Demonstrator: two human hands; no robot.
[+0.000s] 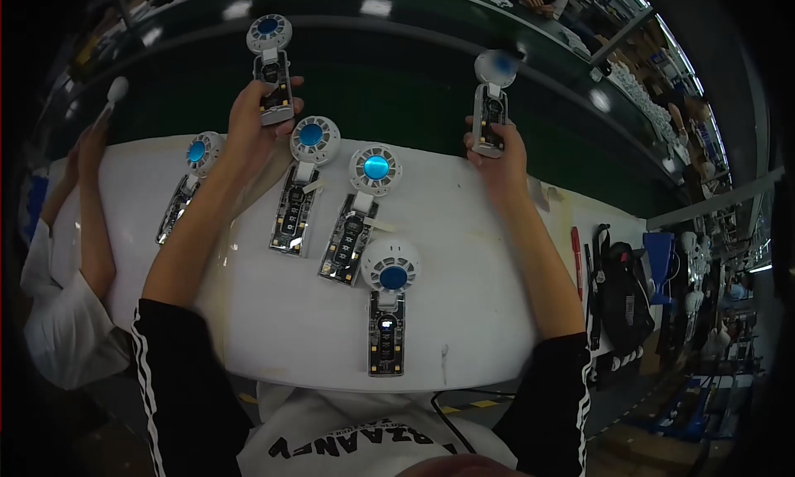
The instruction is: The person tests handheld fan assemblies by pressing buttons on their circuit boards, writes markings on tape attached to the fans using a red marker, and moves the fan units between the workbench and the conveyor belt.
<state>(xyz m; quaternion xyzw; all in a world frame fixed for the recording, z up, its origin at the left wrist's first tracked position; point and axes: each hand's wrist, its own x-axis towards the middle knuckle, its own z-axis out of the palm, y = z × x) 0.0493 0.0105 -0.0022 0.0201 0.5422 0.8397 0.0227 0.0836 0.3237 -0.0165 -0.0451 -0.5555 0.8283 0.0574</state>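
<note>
My left hand [251,113] is closed around the clear body of a handheld fan [269,35], holding it upright beyond the far table edge. The fan has a round white head with a blue centre. In my right hand [502,150] is a similar handheld fan [490,101], its thumb on the front of the body; this fan's blue centre looks blurred. More such fans lie face up on the white table: one with a lit display [387,334] near me, a fan in the middle [348,238], and others left of it.
The white table [464,311] borders a dark green conveyor belt [397,88]. At right lie a red pen [576,249], a black bag [623,299] and a blue holder [658,270]. A co-worker's arms [95,204] reach in at left, holding a white-headed item.
</note>
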